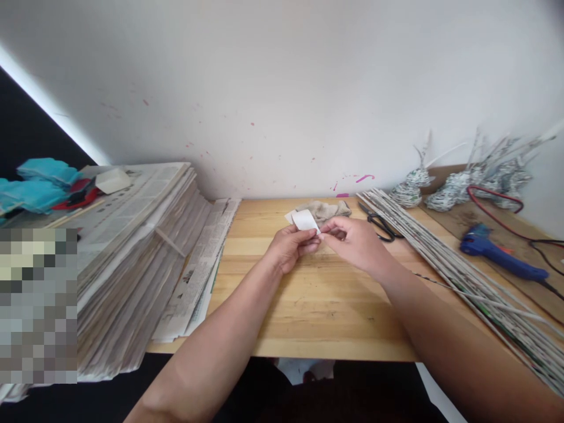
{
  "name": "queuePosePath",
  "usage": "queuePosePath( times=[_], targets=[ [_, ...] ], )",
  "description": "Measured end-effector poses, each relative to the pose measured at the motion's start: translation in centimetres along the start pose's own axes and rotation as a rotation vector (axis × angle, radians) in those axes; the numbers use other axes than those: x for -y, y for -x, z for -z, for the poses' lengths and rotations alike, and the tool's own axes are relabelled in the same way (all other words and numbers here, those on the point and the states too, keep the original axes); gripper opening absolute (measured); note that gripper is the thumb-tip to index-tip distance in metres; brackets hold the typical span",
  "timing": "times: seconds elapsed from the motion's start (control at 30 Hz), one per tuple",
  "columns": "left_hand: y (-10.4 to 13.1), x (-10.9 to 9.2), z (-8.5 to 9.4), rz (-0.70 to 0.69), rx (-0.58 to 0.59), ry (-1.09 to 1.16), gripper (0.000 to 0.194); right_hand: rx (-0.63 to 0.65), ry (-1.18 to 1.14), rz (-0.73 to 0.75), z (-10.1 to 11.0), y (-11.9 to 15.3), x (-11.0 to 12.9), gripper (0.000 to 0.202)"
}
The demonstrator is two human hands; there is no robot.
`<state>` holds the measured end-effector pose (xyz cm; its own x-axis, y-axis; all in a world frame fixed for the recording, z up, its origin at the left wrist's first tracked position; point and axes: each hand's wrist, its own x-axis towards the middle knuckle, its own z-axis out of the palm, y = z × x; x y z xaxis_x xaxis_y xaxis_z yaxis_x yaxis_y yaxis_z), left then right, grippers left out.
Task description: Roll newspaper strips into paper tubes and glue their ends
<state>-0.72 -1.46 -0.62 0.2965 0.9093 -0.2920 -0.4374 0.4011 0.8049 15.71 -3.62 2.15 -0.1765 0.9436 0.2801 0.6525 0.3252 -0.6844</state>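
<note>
The left hand (pixel 288 245) is clamped on a small piece of white paper (pixel 305 220), with the thumb upon it, above the wooden table (pixel 317 311). The fingertips of the right hand (pixel 321 231) are at its lower corner, at five o'clock; whether they are pinching it, I cannot tell. From the paper, a crumpled cloth (pixel 332 210) lies near at one o'clock, black-handled scissors (pixel 386 231) at three, and a newspaper stack (pixel 150 247) at nine.

Both arms (pixel 231 320) reach out. The left hand (pixel 287 245) pinches, thumb on top; the right hand (pixel 355 239), fingers (pixel 337 222) bent, maybe pinches too.
</note>
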Motion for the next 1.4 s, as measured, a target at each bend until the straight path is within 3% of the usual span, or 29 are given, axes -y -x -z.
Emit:
queuePosePath(
  times=[0.23, 0.4, 0.6, 0.87, 1.1, 1.4],
  targets=[
    [0.1, -0.5, 0.1, 0.009, -0.012, 0.045, 0.013, -0.099, 0.100, 0.227, -0.4, 0.4, 0.4, 0.005],
    [0.0, -0.2, 0.0, -0.014, 0.004, 0.040, 0.017, -0.113, 0.015, 0.096, -0.5, 0.2, -0.2, 0.023],
    [0.0, 0.2, -0.1, -0.046, 0.004, -0.019, 0.023, -0.003, -0.091, -0.030, -0.3, -0.1, -0.3, 0.010],
    [0.2, -0.4, 0.1, -0.059, 0.037, -0.034, 0.020, -0.019, -0.125, -0.090, 0.4, -0.3, -0.3, 0.015],
    [0.4, -1.0, 0.2, -0.027, 0.069, -0.092, 0.011, 0.059, -0.160, -0.138, 0.9, -0.3, 0.1, 0.015],
    [0.5, -1.3, 0.5, -0.018, 0.137, -0.131, 0.017, 0.130, -0.231, -0.127, 0.9, -0.2, 0.0, 0.020]
  ],
)
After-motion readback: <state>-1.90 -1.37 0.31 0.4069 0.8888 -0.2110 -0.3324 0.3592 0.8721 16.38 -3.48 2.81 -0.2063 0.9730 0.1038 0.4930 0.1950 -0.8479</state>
